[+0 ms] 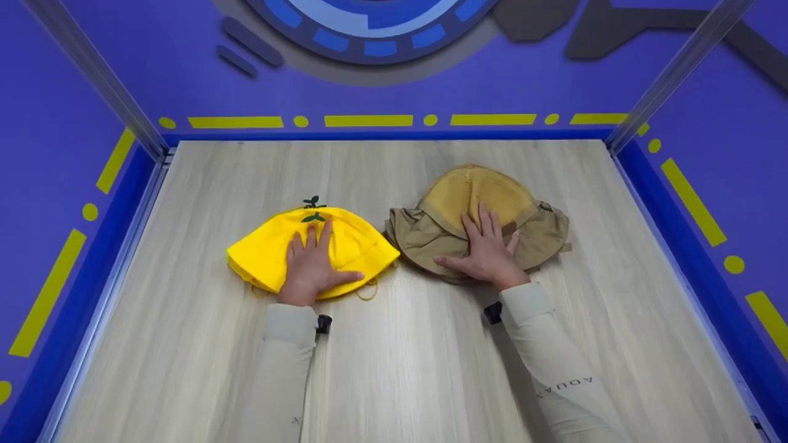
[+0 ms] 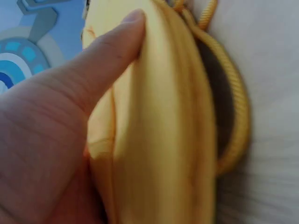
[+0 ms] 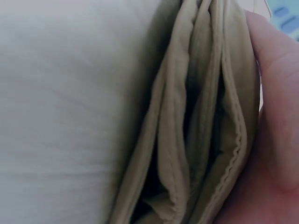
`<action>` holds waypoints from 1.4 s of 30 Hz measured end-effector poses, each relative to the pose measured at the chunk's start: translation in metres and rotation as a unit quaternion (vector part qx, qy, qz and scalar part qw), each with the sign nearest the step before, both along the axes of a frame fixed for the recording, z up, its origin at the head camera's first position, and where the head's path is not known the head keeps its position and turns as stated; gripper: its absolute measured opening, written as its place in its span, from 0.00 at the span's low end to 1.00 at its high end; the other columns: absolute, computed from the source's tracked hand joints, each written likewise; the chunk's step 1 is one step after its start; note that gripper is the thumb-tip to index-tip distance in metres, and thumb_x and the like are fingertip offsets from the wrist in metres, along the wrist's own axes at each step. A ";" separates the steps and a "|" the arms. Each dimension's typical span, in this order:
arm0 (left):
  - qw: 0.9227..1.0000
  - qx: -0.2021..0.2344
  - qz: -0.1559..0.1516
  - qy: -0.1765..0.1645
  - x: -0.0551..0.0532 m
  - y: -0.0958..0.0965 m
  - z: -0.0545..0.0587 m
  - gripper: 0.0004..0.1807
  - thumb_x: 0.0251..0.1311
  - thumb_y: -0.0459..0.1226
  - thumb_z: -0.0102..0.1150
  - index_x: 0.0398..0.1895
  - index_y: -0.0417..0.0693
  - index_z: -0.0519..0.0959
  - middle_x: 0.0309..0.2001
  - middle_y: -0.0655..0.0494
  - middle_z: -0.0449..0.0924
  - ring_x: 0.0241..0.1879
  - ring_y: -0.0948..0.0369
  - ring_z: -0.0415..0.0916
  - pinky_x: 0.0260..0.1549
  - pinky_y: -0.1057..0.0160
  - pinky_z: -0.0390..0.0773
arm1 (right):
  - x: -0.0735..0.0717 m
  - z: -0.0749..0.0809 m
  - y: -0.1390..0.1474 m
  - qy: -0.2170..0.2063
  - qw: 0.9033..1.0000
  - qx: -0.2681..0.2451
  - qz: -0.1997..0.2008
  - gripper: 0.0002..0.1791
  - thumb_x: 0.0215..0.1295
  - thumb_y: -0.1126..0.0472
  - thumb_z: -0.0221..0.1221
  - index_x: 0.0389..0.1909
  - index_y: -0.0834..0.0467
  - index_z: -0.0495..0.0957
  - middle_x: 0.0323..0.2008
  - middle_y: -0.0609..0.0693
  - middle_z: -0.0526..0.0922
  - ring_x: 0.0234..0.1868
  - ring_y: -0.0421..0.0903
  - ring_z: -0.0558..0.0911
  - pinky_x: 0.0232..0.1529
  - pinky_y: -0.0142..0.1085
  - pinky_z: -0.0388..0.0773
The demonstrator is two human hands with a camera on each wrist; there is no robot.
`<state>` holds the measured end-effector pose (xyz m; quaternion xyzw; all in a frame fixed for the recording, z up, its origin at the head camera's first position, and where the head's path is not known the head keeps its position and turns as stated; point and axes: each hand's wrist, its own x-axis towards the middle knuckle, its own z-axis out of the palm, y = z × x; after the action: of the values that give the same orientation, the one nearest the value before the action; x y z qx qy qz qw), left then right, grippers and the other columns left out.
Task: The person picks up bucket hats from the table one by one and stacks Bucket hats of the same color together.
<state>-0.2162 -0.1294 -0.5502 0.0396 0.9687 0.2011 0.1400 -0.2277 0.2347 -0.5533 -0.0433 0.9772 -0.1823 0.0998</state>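
A yellow bucket hat (image 1: 363, 246) with a green sprout on its crown lies flattened on the table, left of the middle. My left hand (image 1: 309, 264) rests on it, fingers spread and pointing away from me. In the left wrist view the thumb lies along the yellow fabric (image 2: 159, 121), and a yellow cord (image 2: 240, 107) loops out from under the brim. Right of it lies a tan sun hat (image 1: 418, 240) with a mesh crown. Across its front my right hand (image 1: 489, 252) presses with spread fingers. Folded layers of the tan brim (image 3: 205, 116) show in the right wrist view.
Both hats lie on a light wood-grain table (image 1: 394, 369), their near edges close together. A purple wall (image 1: 394, 98) with yellow dashes stands behind, and similar panels rise at both sides. Metal posts (image 1: 98, 67) mark the back corners.
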 end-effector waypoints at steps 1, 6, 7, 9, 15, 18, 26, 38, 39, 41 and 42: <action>1.000 0.004 0.003 0.001 -0.005 0.000 -0.001 0.73 0.46 0.73 0.68 0.84 0.53 0.36 0.83 0.37 0.38 0.80 0.32 0.34 0.78 0.36 0.36 | -0.004 0.000 0.002 -0.002 1.000 -0.005 -0.001 0.69 0.49 0.16 0.59 0.84 0.47 0.42 0.83 0.52 0.24 0.83 0.60 0.29 0.67 0.79 0.25; 1.000 0.011 0.003 0.015 -0.034 0.002 -0.003 0.74 0.47 0.73 0.66 0.84 0.45 0.36 0.83 0.38 0.37 0.81 0.34 0.34 0.79 0.38 0.35 | -0.024 -0.001 0.015 -0.015 1.000 -0.022 -0.016 0.69 0.49 0.16 0.59 0.84 0.46 0.41 0.83 0.50 0.21 0.83 0.59 0.25 0.67 0.77 0.19; 1.000 0.013 0.003 0.017 -0.040 0.003 -0.004 0.73 0.48 0.73 0.66 0.84 0.45 0.37 0.83 0.38 0.37 0.81 0.34 0.34 0.79 0.39 0.35 | -0.027 -0.001 0.017 -0.015 0.999 -0.022 -0.020 0.69 0.49 0.16 0.59 0.84 0.45 0.40 0.82 0.49 0.20 0.83 0.59 0.25 0.67 0.77 0.19; 1.000 0.014 0.002 0.023 -0.051 0.004 -0.005 0.73 0.48 0.74 0.65 0.84 0.45 0.38 0.83 0.39 0.37 0.81 0.34 0.35 0.79 0.39 0.35 | -0.032 -0.001 0.022 -0.016 0.999 -0.021 -0.025 0.69 0.49 0.16 0.59 0.84 0.44 0.39 0.82 0.49 0.20 0.82 0.58 0.24 0.67 0.77 0.17; 0.999 0.036 0.008 0.038 -0.076 0.006 -0.009 0.71 0.49 0.73 0.64 0.84 0.46 0.39 0.83 0.40 0.37 0.80 0.33 0.35 0.79 0.37 0.35 | -0.046 -0.001 0.033 -0.009 0.999 -0.022 -0.034 0.69 0.50 0.16 0.59 0.84 0.44 0.39 0.82 0.49 0.19 0.82 0.58 0.24 0.66 0.76 0.16; 0.998 0.044 0.011 0.040 -0.083 0.006 -0.011 0.70 0.50 0.72 0.64 0.84 0.46 0.40 0.83 0.39 0.37 0.80 0.33 0.35 0.78 0.36 0.35 | -0.049 -0.002 0.036 -0.010 0.999 -0.023 -0.036 0.68 0.50 0.16 0.58 0.84 0.44 0.39 0.82 0.48 0.18 0.82 0.58 0.24 0.66 0.76 0.16; 0.998 0.053 0.009 0.038 -0.089 0.001 -0.013 0.68 0.53 0.70 0.64 0.83 0.45 0.40 0.83 0.38 0.37 0.80 0.33 0.34 0.78 0.36 0.33 | -0.057 -0.007 0.040 -0.013 0.999 -0.024 -0.032 0.68 0.50 0.16 0.59 0.84 0.44 0.39 0.82 0.49 0.19 0.82 0.58 0.23 0.66 0.76 0.15; 0.998 0.063 0.009 0.020 -0.092 0.000 -0.006 0.66 0.56 0.70 0.62 0.84 0.47 0.37 0.84 0.40 0.33 0.81 0.34 0.31 0.78 0.36 0.32 | -0.062 -0.004 0.041 -0.003 0.999 -0.023 -0.035 0.68 0.50 0.17 0.60 0.84 0.44 0.39 0.82 0.49 0.18 0.82 0.58 0.24 0.66 0.76 0.15; 0.998 0.065 0.010 0.017 -0.092 0.000 -0.005 0.66 0.56 0.70 0.61 0.84 0.47 0.37 0.84 0.40 0.33 0.81 0.35 0.30 0.78 0.36 0.32 | -0.062 -0.004 0.041 -0.002 0.999 -0.023 -0.035 0.68 0.50 0.17 0.59 0.84 0.44 0.39 0.82 0.49 0.19 0.82 0.58 0.24 0.66 0.76 0.14; 0.997 0.069 0.011 0.014 -0.093 -0.001 -0.005 0.66 0.57 0.69 0.61 0.84 0.47 0.37 0.84 0.41 0.32 0.81 0.35 0.29 0.78 0.37 0.31 | -0.062 -0.004 0.040 -0.002 0.999 -0.023 -0.036 0.68 0.50 0.17 0.59 0.84 0.44 0.39 0.82 0.49 0.19 0.82 0.58 0.24 0.66 0.76 0.14; 0.997 0.071 0.012 0.013 -0.093 -0.001 -0.005 0.66 0.57 0.69 0.61 0.84 0.48 0.37 0.84 0.41 0.31 0.81 0.36 0.28 0.78 0.37 0.31 | -0.062 -0.004 0.040 -0.002 0.999 -0.022 -0.037 0.68 0.50 0.17 0.60 0.84 0.44 0.39 0.82 0.49 0.19 0.82 0.58 0.24 0.66 0.75 0.14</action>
<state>-0.3091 -0.1306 -0.5557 0.0408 0.9542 0.2700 0.1220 -0.2900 0.2747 -0.5573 -0.0092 0.9738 -0.2070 0.0937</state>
